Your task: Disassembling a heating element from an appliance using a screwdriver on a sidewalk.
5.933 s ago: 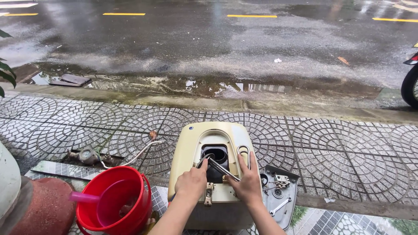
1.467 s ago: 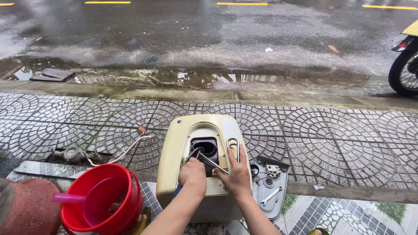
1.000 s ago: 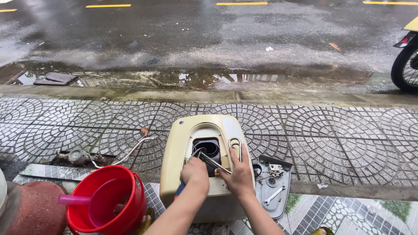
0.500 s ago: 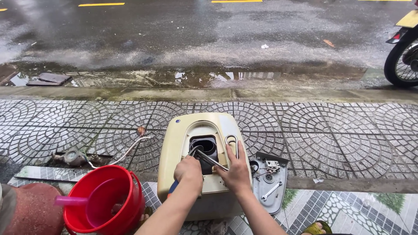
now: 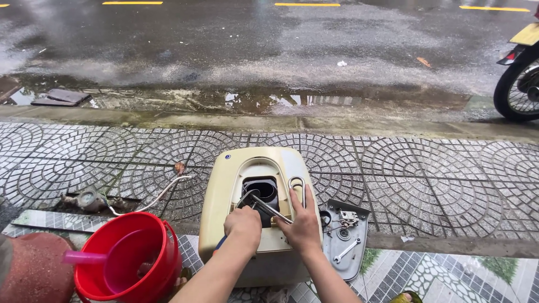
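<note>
A cream-coloured appliance housing (image 5: 255, 196) is seen in the lower centre of the frame, lying on the patterned pavement (image 5: 404, 168). A dark opening (image 5: 261, 191) is cut into its upper face, and what lies inside it is too dark to be made out. The left hand (image 5: 242, 224) is closed in a fist at the near edge of the opening; a blue-handled tool (image 5: 220, 242) appears to be gripped in it, but most of the tool is hidden under the hand. A thin metal rod (image 5: 269, 207) is seen slanting out of the opening between the two hands; it cannot be told which hand, if either, has hold of it. The right hand (image 5: 303, 227) is laid flat on the housing just right of the opening, its fingers (image 5: 296, 199) spread and closed on nothing. A grey cover plate (image 5: 342, 238) is laid just right of the housing, with a small spanner (image 5: 345, 251) on it. At the lower left a red bucket (image 5: 132, 264) is partly cut off by the frame edge, a pink ladle (image 5: 92, 259) resting in it. In the upper right a motorbike wheel (image 5: 519, 84) is cut off at the edge, on the wet road (image 5: 252, 45).
</note>
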